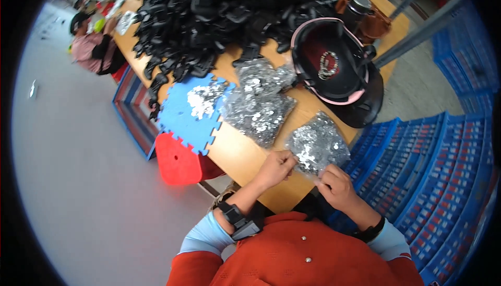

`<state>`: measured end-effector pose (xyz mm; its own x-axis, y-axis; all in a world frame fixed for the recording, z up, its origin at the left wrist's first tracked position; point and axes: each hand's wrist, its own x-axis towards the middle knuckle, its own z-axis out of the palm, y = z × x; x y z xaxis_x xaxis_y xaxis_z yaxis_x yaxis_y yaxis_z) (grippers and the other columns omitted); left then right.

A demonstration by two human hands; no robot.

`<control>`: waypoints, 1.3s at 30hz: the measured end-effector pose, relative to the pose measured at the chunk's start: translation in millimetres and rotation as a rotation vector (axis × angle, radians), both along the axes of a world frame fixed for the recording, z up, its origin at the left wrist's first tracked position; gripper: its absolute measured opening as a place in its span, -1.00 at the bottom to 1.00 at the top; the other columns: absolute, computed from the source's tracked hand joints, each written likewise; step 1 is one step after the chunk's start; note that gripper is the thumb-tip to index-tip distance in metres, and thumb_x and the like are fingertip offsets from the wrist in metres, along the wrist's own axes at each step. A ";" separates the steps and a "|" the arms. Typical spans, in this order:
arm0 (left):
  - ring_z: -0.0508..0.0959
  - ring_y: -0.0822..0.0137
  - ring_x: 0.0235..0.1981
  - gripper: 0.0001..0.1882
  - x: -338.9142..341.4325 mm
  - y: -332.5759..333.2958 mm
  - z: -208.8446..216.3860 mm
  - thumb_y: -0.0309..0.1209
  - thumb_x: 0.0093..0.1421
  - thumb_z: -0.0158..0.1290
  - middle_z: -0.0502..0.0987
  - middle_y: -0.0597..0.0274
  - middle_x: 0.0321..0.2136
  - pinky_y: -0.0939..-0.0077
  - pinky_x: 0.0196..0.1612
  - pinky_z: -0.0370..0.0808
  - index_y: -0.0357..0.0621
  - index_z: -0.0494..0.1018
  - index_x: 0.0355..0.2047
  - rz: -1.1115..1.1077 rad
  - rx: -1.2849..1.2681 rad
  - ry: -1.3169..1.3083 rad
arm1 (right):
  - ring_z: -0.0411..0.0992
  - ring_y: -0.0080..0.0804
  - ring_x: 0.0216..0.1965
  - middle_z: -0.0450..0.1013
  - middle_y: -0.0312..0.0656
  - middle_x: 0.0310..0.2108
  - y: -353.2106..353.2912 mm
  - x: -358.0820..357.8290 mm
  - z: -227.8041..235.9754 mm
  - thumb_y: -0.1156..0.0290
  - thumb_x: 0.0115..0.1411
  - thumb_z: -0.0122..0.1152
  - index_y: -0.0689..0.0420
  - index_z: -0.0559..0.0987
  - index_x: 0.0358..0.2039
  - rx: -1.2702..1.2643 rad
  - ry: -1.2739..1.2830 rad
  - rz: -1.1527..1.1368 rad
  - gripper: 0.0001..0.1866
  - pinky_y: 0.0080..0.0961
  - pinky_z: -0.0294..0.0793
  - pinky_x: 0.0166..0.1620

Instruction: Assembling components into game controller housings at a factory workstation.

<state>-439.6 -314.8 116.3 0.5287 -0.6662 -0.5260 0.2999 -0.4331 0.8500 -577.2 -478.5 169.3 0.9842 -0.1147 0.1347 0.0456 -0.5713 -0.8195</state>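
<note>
A see-through plastic bag (319, 141) full of small shiny metal pieces lies near the table's front right edge. At its near left corner, my left hand (277, 169) has its fingers pinched together on the plastic. My right hand (336, 186) is closed on the near right part of the same bag, fingers curled in. Just beyond, to the left, lie more bags (259, 114) of similar silvery pieces. A blue foam mat (181, 111) with jigsaw edges sits further left, a loose heap of metal pieces (202, 100) on top.
Black plastic parts (219, 20) pile up across the far table. An upturned pink-rimmed helmet (334, 59), a bracelet inside, rests at the right beside a dark flask (358, 8). Blue crates (417, 171) stack at right; a red stool (177, 159) stands left. Another person (94, 48) sits far left.
</note>
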 end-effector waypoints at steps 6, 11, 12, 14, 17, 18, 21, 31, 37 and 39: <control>0.46 0.46 -0.68 -0.71 -20.2 22.3 3.9 -0.30 0.28 0.01 0.46 0.24 -0.66 0.55 -0.56 0.42 -0.27 0.40 -0.50 0.126 0.016 -0.074 | 0.36 -0.06 -0.45 0.32 -0.07 -0.50 -9.2 -6.0 -2.6 0.67 -0.04 0.15 0.23 0.34 -0.59 0.011 -0.040 -0.082 -0.84 -0.27 0.34 -0.40; 0.58 0.10 -0.44 -0.83 52.1 109.6 -26.2 -0.38 0.14 0.10 0.54 0.01 -0.43 0.31 -0.33 0.49 -0.18 0.49 -0.28 0.367 0.399 -0.658 | 0.37 -0.28 -0.48 0.34 -0.11 -0.54 -14.7 -5.4 3.5 0.72 -0.05 0.12 0.22 0.26 -0.66 0.119 0.021 -0.230 -0.76 -0.49 0.32 -0.39; 0.57 0.08 -0.44 -0.84 72.6 135.4 -48.2 -0.39 0.13 0.10 0.55 0.03 -0.41 0.30 -0.33 0.49 -0.16 0.50 -0.29 0.434 0.438 -0.755 | 0.37 -0.35 -0.48 0.34 -0.13 -0.55 -17.8 -6.6 2.6 0.73 -0.04 0.12 0.21 0.25 -0.67 0.149 0.064 -0.260 -0.75 -0.54 0.31 -0.38; 0.57 0.08 -0.44 -0.84 111.7 165.1 -70.5 -0.40 0.11 0.12 0.55 0.00 -0.46 0.28 -0.33 0.49 -0.21 0.52 -0.32 0.589 0.443 -0.791 | 0.36 -0.51 -0.39 0.35 -0.23 -0.49 -29.0 -18.7 -4.4 0.72 0.01 0.07 0.18 0.24 -0.67 0.391 0.176 -0.377 -0.75 -0.62 0.30 -0.29; 0.57 0.09 -0.45 -0.81 153.9 193.7 -91.0 -0.44 0.06 0.17 0.55 0.04 -0.50 0.29 -0.34 0.47 -0.24 0.52 -0.31 0.753 0.441 -0.706 | 0.34 -0.55 -0.37 0.33 -0.25 -0.48 -34.6 -13.6 9.6 0.71 0.03 0.07 0.17 0.23 -0.67 0.438 0.203 -0.391 -0.74 -0.63 0.29 -0.25; 0.56 0.10 -0.44 -0.81 163.8 194.9 -93.4 -0.46 0.04 0.18 0.55 0.05 -0.49 0.30 -0.34 0.47 -0.24 0.53 -0.31 0.778 0.439 -0.660 | 0.33 -0.55 -0.38 0.32 -0.26 -0.47 -37.2 -14.4 10.6 0.70 0.03 0.07 0.17 0.23 -0.66 0.425 0.223 -0.409 -0.73 -0.63 0.29 -0.25; 0.54 0.12 -0.40 -0.78 179.0 192.1 -95.7 -0.48 0.02 0.19 0.53 0.05 -0.44 0.30 -0.32 0.45 -0.22 0.53 -0.28 0.739 0.463 -0.671 | 0.29 -0.58 -0.40 0.30 -0.27 -0.46 -36.4 -10.1 17.8 0.70 0.05 0.07 0.15 0.23 -0.66 0.408 0.258 -0.444 -0.72 -0.64 0.28 -0.25; 0.51 0.10 -0.39 -0.75 195.4 189.2 -91.7 -0.52 0.00 0.17 0.42 0.10 -0.40 0.26 -0.27 0.45 -0.13 0.54 -0.25 0.500 0.484 -0.817 | 0.23 -0.60 -0.42 0.27 -0.28 -0.46 -25.1 -1.9 18.0 0.70 0.06 0.09 0.16 0.22 -0.65 0.275 0.301 -0.428 -0.71 -0.67 0.23 -0.29; 0.51 0.12 -0.39 -0.82 206.7 164.9 -73.8 -0.50 0.04 0.14 0.42 0.11 -0.38 0.28 -0.30 0.44 -0.14 0.53 -0.29 0.533 0.405 -0.804 | 0.23 -0.59 -0.41 0.24 -0.29 -0.48 -19.0 5.9 24.2 0.72 0.04 0.08 0.16 0.19 -0.67 0.266 0.352 -0.434 -0.69 -0.66 0.22 -0.30; 0.51 0.13 -0.37 -0.84 216.6 155.6 -71.3 -0.49 0.06 0.13 0.41 0.13 -0.37 0.28 -0.28 0.44 -0.12 0.54 -0.31 0.456 0.384 -0.864 | 0.22 -0.59 -0.42 0.24 -0.29 -0.48 -17.2 8.0 25.3 0.72 0.03 0.09 0.16 0.19 -0.67 0.282 0.348 -0.450 -0.69 -0.66 0.22 -0.32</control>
<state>-223.1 -159.2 45.0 0.9840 -0.1774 0.0163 -0.1406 -0.7172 0.6825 -569.3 -495.7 194.7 0.8122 -0.5119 -0.2800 -0.4448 -0.2327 -0.8649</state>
